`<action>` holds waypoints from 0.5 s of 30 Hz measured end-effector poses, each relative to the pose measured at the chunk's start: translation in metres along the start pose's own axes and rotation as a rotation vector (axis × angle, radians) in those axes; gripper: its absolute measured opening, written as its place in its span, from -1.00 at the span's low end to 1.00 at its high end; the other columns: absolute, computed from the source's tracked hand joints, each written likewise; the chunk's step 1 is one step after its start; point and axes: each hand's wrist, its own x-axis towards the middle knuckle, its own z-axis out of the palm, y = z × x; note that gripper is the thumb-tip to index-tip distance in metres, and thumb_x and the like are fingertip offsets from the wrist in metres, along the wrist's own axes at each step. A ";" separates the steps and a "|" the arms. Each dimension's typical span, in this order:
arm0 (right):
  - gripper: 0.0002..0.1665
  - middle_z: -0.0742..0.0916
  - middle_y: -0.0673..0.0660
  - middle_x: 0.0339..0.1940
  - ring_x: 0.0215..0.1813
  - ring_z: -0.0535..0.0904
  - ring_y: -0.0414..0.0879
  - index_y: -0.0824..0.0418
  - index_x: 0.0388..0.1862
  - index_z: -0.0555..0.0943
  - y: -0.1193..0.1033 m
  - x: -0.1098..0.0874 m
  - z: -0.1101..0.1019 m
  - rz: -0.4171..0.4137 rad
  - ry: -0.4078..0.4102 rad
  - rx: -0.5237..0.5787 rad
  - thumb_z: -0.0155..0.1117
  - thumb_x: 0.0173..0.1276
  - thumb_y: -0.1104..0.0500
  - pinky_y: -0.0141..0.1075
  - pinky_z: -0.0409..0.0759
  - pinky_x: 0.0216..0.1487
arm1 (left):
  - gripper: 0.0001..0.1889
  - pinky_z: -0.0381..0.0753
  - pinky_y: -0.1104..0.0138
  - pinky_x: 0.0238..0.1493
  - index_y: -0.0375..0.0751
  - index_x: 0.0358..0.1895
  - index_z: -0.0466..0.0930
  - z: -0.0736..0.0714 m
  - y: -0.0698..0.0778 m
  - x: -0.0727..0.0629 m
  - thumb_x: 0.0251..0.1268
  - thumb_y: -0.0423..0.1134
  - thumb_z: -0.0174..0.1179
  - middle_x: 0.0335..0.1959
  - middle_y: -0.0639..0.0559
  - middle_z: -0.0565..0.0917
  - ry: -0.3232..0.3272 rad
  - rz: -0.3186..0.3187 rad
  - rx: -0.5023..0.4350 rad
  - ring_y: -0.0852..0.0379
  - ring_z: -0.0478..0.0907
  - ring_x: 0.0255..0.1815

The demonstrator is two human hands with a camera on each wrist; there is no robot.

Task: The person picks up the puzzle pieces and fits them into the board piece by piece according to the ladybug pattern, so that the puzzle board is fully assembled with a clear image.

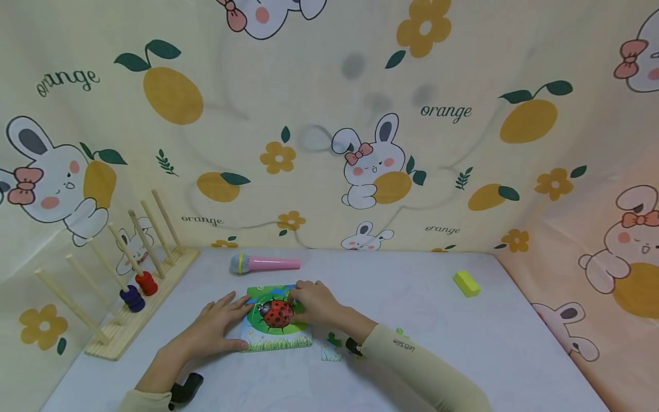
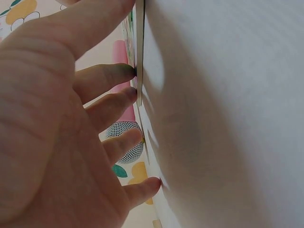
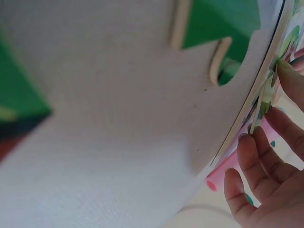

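Note:
A square ladybug puzzle board point(image 1: 275, 339) lies flat on the table. My left hand point(image 1: 213, 324) rests at its left side with fingers spread, thumb near the lower left corner. In the left wrist view, fingertips point(image 2: 128, 71) touch the board's edge. Over the board's upper right part, my right hand point(image 1: 320, 303) pinches a thin green puzzle piece point(image 3: 259, 111) between thumb and fingers; the hand hides most of it in the head view. A loose puzzle piece point(image 1: 331, 351) lies right of the board. Larger in the right wrist view are green loose pieces point(image 3: 213, 23).
Behind the board lies a pink toy microphone point(image 1: 273, 263). A wooden peg rack point(image 1: 149, 306) with blue and red beads stands at left. A yellow block point(image 1: 466, 284) sits at the far right. Something green point(image 1: 401, 332) shows partly behind the right sleeve.

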 end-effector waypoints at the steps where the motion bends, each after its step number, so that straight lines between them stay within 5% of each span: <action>1: -0.55 0.64 -0.08 -0.15 -0.10 0.53 -0.21 0.00 -0.02 0.72 0.000 0.000 0.000 0.002 -0.003 0.006 0.53 0.16 -0.16 -0.26 0.50 -0.09 | -0.03 -0.03 -0.50 0.29 -0.20 0.41 0.43 0.000 0.000 0.000 -0.04 0.33 0.41 0.51 -0.16 0.29 0.000 0.000 0.000 -0.42 -0.01 0.53; 8: -0.54 0.65 -0.08 -0.12 -0.03 0.56 -0.19 0.00 -0.02 0.71 -0.001 0.001 0.000 0.018 -0.023 0.024 0.53 0.16 -0.15 -0.15 0.56 0.05 | -0.03 -0.02 -0.50 0.29 -0.20 0.41 0.43 0.000 -0.001 0.000 -0.03 0.34 0.40 0.51 -0.17 0.30 0.006 0.011 0.002 -0.42 -0.01 0.53; 15: -0.55 0.63 -0.08 -0.17 -0.11 0.52 -0.22 0.01 -0.03 0.71 -0.001 0.002 0.001 0.018 -0.025 0.026 0.54 0.16 -0.14 -0.27 0.52 -0.09 | -0.03 -0.01 -0.50 0.29 -0.20 0.41 0.43 0.000 -0.002 0.000 -0.03 0.35 0.39 0.51 -0.16 0.30 0.008 0.019 0.009 -0.42 0.00 0.53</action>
